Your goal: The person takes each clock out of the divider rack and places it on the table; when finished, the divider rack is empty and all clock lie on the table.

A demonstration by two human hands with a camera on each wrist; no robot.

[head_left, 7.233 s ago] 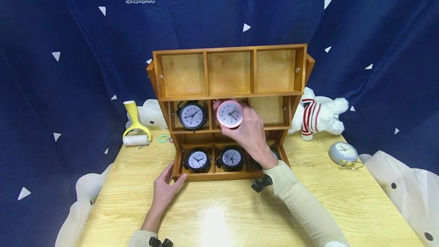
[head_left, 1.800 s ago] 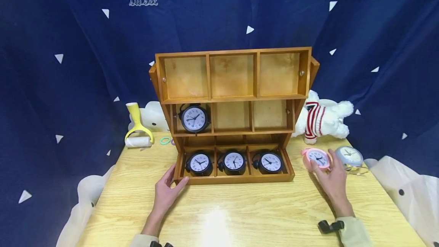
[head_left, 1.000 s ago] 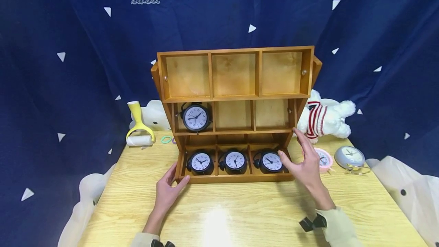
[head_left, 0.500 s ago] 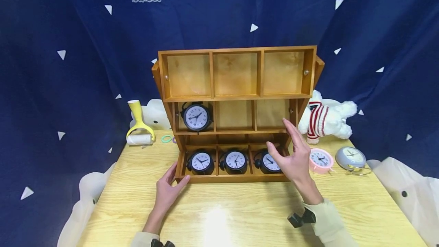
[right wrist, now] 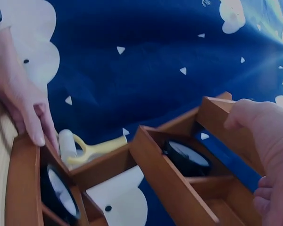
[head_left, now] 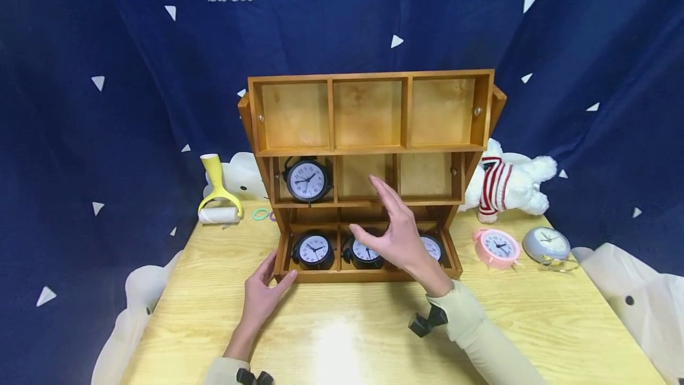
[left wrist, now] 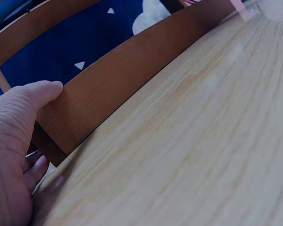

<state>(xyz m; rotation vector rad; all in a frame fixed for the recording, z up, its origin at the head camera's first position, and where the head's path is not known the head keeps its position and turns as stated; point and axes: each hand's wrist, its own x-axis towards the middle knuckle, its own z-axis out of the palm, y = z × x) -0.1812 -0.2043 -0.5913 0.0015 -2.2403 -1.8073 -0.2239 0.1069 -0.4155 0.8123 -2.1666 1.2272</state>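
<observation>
A three-tier wooden shelf point(head_left: 371, 151) with compartments stands on the table. My left hand point(head_left: 260, 296) holds its lower left corner, with the thumb point(left wrist: 49, 89) on the front board and fingers round the side. My right hand point(head_left: 398, 236) hovers before the middle column, thumb and fingers spread apart, holding nothing. A black alarm clock point(head_left: 307, 180) sits in the middle tier's left compartment. In the bottom tier are a left black clock point(head_left: 314, 251), a middle black clock point(head_left: 363, 252) and a right black clock point(head_left: 431, 247); my right hand partly covers the latter two.
A pink alarm clock point(head_left: 498, 248) and a grey-blue clock point(head_left: 546, 245) lie on the table at the right, with a white plush toy point(head_left: 515, 186) behind. At the left are a yellow-handled roller point(head_left: 216, 186) and a green ring point(head_left: 260, 214). A blue curtain point(head_left: 133, 106) hangs behind.
My right hand held the pink clock at the middle compartment, set it on the table at the right, released it, then moved left to the shelf. My left hand stayed at the corner.
</observation>
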